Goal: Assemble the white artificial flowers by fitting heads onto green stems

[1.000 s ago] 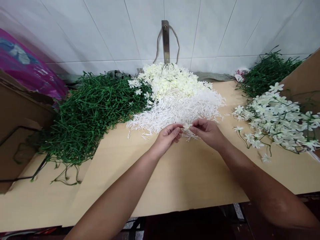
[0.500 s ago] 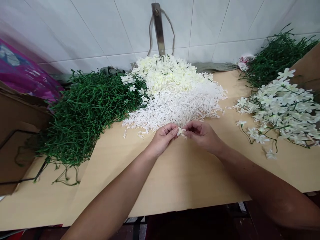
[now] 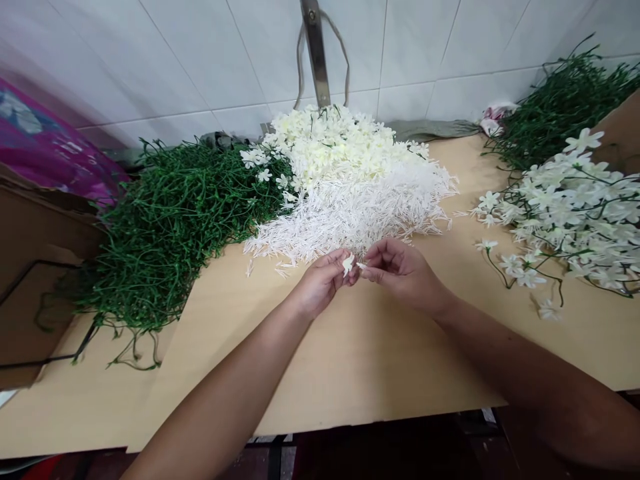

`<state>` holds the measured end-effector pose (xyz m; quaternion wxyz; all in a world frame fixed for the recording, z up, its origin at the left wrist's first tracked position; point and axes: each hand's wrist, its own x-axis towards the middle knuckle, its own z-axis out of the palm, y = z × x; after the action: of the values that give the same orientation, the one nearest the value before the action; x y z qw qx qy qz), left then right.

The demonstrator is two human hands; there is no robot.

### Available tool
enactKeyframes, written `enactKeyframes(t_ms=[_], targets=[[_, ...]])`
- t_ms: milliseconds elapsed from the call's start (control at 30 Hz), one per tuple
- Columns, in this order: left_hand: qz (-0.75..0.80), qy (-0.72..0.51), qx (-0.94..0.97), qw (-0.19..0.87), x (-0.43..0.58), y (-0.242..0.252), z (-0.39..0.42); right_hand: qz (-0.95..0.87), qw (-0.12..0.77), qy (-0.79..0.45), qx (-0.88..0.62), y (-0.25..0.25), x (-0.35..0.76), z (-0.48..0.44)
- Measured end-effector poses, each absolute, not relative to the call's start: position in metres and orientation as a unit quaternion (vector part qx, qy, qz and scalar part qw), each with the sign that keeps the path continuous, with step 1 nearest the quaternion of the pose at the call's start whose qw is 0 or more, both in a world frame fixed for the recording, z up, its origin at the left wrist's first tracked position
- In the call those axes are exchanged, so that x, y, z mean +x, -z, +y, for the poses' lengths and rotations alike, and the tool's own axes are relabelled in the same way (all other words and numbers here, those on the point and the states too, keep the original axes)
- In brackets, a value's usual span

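My left hand (image 3: pixel 324 281) is closed on a small white artificial flower (image 3: pixel 349 265), its petals showing at the fingertips. Close beside it, my right hand (image 3: pixel 400 270) pinches a thin white plastic piece (image 3: pixel 361 266) between thumb and forefinger. That piece looks like those in the heap of white stamen pieces (image 3: pixel 360 210) just beyond both hands. Loose cream-white flower heads (image 3: pixel 335 143) are piled behind that heap. A large tangle of green plastic stems (image 3: pixel 185 220) lies to the left.
Stemmed white flowers (image 3: pixel 575 220) lie at the right, with more green stems (image 3: pixel 565 110) behind them. Cardboard (image 3: pixel 45 247) stands at the left below a purple bag (image 3: pixel 55 147). A metal strip (image 3: pixel 316 53) leans at the tiled wall. The tabletop (image 3: pixel 300 380) ends near my body.
My hands have drawn slightly apart. The flower now tilts in my left fingers, and a white piece shows in my right fingertips. The view has shifted a little.
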<state>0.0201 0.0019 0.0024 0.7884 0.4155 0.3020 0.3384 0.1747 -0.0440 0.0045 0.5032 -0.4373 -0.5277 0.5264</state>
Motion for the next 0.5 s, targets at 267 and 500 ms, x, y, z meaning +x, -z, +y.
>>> enactKeyframes(t_ms=[267,500], targets=[[0.32,-0.307,0.485,0.754,0.024,0.001,-0.0024,-0.598,0.481,-0.461,-0.445,-0.0052,0.1678,-0.0515],[0.331,-0.306,0.493,0.744,0.0233,0.0014,-0.0034,-0.614,0.495,-0.432,-0.438,-0.0037,0.167,-0.0522]])
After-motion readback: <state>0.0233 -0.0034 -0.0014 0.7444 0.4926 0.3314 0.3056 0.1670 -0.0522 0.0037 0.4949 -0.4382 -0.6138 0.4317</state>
